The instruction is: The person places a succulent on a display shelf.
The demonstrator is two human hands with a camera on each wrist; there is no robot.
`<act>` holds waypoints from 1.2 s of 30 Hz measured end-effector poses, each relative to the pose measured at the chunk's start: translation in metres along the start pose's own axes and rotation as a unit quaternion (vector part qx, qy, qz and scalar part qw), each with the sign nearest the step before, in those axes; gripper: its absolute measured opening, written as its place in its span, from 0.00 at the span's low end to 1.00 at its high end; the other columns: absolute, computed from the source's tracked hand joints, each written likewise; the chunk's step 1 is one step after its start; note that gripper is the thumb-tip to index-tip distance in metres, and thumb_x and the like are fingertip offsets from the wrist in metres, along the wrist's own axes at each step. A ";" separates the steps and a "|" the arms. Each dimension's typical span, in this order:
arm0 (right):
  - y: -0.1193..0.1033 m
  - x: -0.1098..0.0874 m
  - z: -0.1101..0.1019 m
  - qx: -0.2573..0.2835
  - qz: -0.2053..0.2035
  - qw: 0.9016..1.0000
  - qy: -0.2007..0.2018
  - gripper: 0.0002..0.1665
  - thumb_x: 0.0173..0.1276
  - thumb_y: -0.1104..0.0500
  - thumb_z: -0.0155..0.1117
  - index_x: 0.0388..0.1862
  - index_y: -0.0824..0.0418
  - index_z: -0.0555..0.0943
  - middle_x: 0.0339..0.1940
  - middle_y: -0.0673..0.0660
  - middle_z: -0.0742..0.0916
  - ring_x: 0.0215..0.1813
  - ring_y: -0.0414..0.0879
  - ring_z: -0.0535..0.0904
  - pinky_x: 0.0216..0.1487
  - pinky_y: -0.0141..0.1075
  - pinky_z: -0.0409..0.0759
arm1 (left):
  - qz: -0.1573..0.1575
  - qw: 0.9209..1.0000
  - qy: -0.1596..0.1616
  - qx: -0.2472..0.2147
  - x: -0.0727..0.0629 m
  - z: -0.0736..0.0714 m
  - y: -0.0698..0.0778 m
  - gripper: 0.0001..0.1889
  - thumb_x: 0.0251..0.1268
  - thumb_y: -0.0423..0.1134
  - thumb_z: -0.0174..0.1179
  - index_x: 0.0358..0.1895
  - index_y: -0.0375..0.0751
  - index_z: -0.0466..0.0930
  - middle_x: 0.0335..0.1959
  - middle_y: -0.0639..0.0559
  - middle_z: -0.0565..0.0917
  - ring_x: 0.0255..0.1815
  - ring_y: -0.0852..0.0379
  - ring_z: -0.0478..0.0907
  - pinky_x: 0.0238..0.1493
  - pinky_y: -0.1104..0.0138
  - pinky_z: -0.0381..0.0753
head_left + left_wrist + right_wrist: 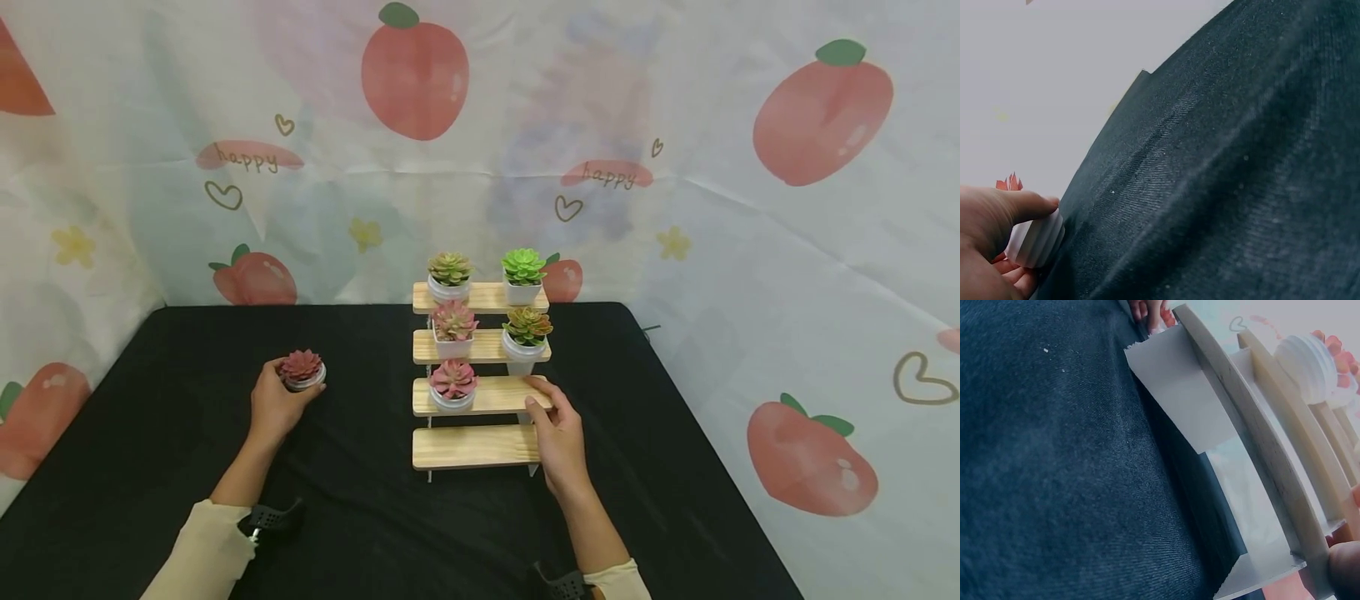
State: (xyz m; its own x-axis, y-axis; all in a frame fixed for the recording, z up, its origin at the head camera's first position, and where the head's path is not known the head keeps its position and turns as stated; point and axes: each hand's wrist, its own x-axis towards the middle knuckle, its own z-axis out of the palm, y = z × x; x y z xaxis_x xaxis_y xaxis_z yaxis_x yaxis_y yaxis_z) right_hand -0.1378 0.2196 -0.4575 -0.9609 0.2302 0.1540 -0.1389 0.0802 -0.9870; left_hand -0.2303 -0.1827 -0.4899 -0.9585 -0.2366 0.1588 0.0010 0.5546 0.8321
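Observation:
My left hand (pixel 273 400) grips a small white pot with a dark red artificial succulent (pixel 301 367), left of the shelf. Seen from the left wrist, its thumb lies along the ribbed pot (pixel 1038 240), low over the black cloth. At the right end of a tiered wooden display stand (pixel 457 450), my right hand (pixel 562 437) holds the third board from the top between thumb and fingers. A pink potted succulent (pixel 453 383) sits on that board's left side. The right wrist view shows the stand's boards (pixel 1260 444) from the side, with the thumb (pixel 1344 565) at their near end.
On the top board stand a brownish-green succulent (pixel 450 275) and a bright green one (pixel 523 275). Below them are a pink one (pixel 453 329) and an orange-green one (pixel 527 333). Black cloth (pixel 360 517) covers the table; a fruit-print curtain (pixel 480 208) hangs behind.

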 end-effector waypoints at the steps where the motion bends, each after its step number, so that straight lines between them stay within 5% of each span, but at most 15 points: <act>1: 0.000 0.000 0.000 0.000 0.000 1.000 0.000 0.20 0.80 0.65 0.56 0.67 0.61 0.79 0.74 0.56 0.73 0.75 0.48 0.65 0.74 0.47 0.62 | 0.002 1.000 0.001 0.002 0.000 0.000 0.000 0.41 0.58 0.34 0.76 0.69 0.19 0.63 0.64 0.22 0.71 0.68 0.28 0.67 0.70 0.41 0.62; 22: 0.001 0.002 0.000 -0.003 0.003 1.000 0.004 0.20 0.80 0.65 0.56 0.67 0.61 0.80 0.75 0.57 0.72 0.76 0.49 0.64 0.75 0.49 0.62 | 0.006 1.000 -0.003 0.006 -0.002 0.000 0.001 0.38 0.60 0.36 0.76 0.67 0.21 0.67 0.63 0.24 0.73 0.67 0.30 0.69 0.69 0.42 0.64; 36: 0.001 0.001 0.000 -0.011 0.009 1.000 0.006 0.19 0.80 0.64 0.57 0.67 0.59 0.80 0.75 0.55 0.72 0.75 0.48 0.65 0.74 0.48 0.62 | 0.041 0.999 -0.015 0.008 -0.016 -0.006 0.014 0.37 0.59 0.37 0.77 0.66 0.22 0.69 0.61 0.25 0.76 0.64 0.32 0.73 0.66 0.42 0.68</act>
State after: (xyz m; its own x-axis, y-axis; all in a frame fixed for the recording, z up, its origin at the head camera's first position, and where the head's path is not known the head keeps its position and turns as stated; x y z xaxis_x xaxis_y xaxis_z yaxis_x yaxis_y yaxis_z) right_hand -0.1387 0.2203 -0.4579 -0.9600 0.2443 0.1369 -0.1162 0.0974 -0.9884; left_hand -0.2134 -0.1764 -0.4779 -0.9634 -0.1663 0.2104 0.0759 0.5835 0.8085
